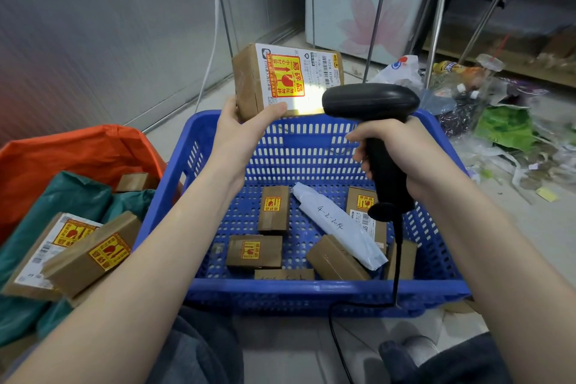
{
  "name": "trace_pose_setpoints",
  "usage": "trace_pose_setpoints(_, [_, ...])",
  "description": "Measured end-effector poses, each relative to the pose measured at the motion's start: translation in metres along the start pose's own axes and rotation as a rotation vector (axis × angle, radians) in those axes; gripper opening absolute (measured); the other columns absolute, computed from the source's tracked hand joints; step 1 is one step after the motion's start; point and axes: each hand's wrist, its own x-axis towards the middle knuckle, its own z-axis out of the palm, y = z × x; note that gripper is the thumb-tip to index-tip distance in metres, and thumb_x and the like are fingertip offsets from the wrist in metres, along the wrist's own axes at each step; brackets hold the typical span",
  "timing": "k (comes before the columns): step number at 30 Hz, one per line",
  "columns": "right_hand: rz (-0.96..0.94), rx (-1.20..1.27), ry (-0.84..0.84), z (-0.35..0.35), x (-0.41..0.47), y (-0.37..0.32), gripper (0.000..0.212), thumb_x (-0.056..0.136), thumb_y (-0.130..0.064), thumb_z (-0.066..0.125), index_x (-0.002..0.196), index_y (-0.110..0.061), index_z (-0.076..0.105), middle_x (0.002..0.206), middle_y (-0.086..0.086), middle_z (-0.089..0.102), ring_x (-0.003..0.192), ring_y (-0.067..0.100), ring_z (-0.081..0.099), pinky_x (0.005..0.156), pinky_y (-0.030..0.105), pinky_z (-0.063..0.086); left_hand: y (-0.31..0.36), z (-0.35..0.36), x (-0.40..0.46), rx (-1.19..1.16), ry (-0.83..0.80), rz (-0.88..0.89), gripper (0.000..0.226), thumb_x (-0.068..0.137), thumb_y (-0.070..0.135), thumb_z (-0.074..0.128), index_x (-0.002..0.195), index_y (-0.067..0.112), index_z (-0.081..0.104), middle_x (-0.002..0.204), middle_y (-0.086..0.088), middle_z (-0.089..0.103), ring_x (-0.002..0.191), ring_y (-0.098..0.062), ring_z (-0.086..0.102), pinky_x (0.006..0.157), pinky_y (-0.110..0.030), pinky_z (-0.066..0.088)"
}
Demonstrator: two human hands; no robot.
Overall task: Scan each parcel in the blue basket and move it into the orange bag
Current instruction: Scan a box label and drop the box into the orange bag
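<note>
**Scanner on the label, box held over the basket**

The person is in the middle of a scan. The left hand (246, 131) holds a brown cardboard parcel (286, 81) up above the far rim of the blue basket (311, 293), thumb across the near face and fingers wrapped behind, so that grip is closed round the lower left corner of the box. The white shipping label and the yellow and red fragile sticker face the person. The right hand (402, 159) is curled tight round the handle of a black barcode scanner (371, 103), whose head sits just right of the parcel and nearly touches its lower right edge. A bright patch of light falls on the bottom of the label, which suggests the scanner is firing now.

To my eye the next move is a swing to the left: the box has to travel from its place over the basket across to the orange bag (84, 149), which stands open just beside the basket's left wall. That bag already holds several brown boxes and some green mailers, so the parcel will want dropping on top rather than pushing in. The scanner's cable (397, 259) hangs down over the near rim of the basket and could snag if the right hand moves far.

The job is not near done. On the basket floor lie several more small brown boxes and a white mailer (339, 227) with handwriting on it, all untouched and well below both hands.
</note>
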Motion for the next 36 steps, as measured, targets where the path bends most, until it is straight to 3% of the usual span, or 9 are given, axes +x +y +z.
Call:
trace_pose_setpoints(8, [0.0,-0.001,0.009,0.002,0.001,0.0,0.006,0.081,-0.01,0.065,0.076,-0.006,0.062,0.053,0.004,0.058,0.045,0.014,0.051,0.044,0.021,0.045,0.001,0.0,0.001,0.024,0.011,-0.002,0.055,0.083,0.027,0.072,0.13,0.022,0.043,0.109,0.004,0.065,0.088,-0.014,0.071,0.067,-0.024,0.056])
trace_pose_setpoints(14, [-0.014,0.004,0.006,0.0,-0.001,-0.002,0.006,0.081,-0.009,0.065,0.076,-0.006,0.062,0.056,0.005,0.058,0.045,0.013,0.051,0.043,0.02,0.045,-0.001,-0.007,0.006,0.038,0.055,0.006,0.065,0.081,0.027,0.074,0.135,0.021,0.04,0.114,0.003,0.064,0.093,-0.015,0.071,0.078,-0.031,0.058])
trace_pose_setpoints(19, [-0.004,0.0,0.008,-0.001,-0.002,-0.002,0.007,0.08,-0.009,0.065,0.076,-0.005,0.061,0.055,0.005,0.057,0.044,0.013,0.05,0.043,0.02,0.044,0.0,-0.01,0.01,0.055,0.101,-0.001,0.064,0.081,0.028,0.074,0.135,0.022,0.039,0.108,0.008,0.064,0.086,-0.01,0.071,0.068,-0.023,0.056])
trace_pose_setpoints(28, [0.004,-0.018,0.015,-0.003,-0.002,-0.003,0.012,0.08,-0.011,0.065,0.07,-0.007,0.06,0.053,0.003,0.058,0.043,0.012,0.052,0.045,0.021,0.045,-0.003,-0.013,0.012,0.075,0.133,0.014,0.065,0.081,0.023,0.075,0.136,0.022,0.04,0.111,0.007,0.064,0.092,-0.012,0.07,0.075,-0.029,0.057])
trace_pose_setpoints(36, [0.006,-0.036,0.005,-0.005,-0.003,-0.003,0.01,0.08,-0.011,0.065,0.071,-0.009,0.061,0.054,0.002,0.058,0.044,0.011,0.052,0.045,0.018,0.045,-0.003,-0.012,0.013,0.089,0.162,-0.003,0.066,0.082,0.022,0.073,0.138,0.023,0.038,0.106,0.011,0.061,0.087,-0.009,0.068,0.068,-0.024,0.055])
